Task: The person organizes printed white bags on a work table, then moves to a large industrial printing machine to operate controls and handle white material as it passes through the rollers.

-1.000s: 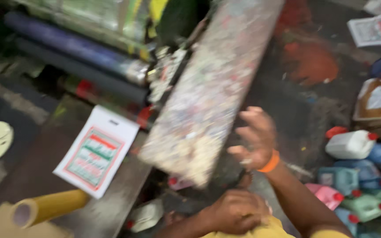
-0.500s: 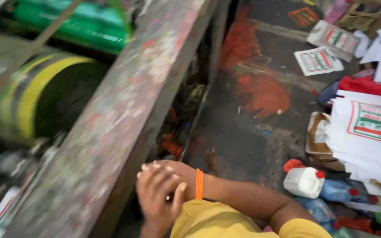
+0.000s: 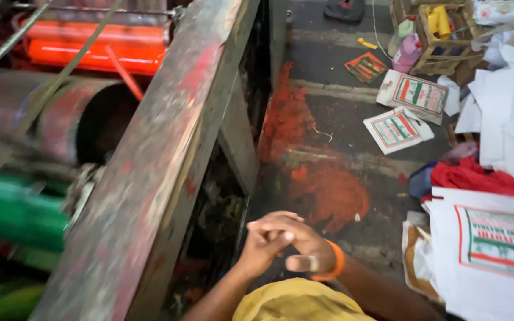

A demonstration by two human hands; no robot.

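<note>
Clasped together, both hands form the only grip in view: the left hand (image 3: 263, 249) wraps over the knuckles of the right hand (image 3: 301, 246), fingers folded on each other and enclosing no object, low in the middle of the head view above a fold of yellow garment (image 3: 301, 303). An orange wristband (image 3: 334, 261) circles the right wrist, and a pale ring sits on one finger. Nearest thing to the grip, just to its left and rising away from it, is a long metal beam (image 3: 150, 172) of a printing machine, its face crusted with dried red, green and grey ink. It looks heavy, rigid and fixed in place, with a rough, gritty crust that should not be slippery; its long flat edge nearest the hands seems the natural spot to hold or lean on. Beyond the beam lie an orange roller (image 3: 90, 53), a dark reddish roller (image 3: 37, 119) and a green roller (image 3: 13, 214). Right of the grip, the dark floor (image 3: 340, 125) carries red ink stains, and farther right, well apart from the hands, printed white bags (image 3: 483, 249) lie in loose heaps; they appear light, limp and easily creased.
</note>
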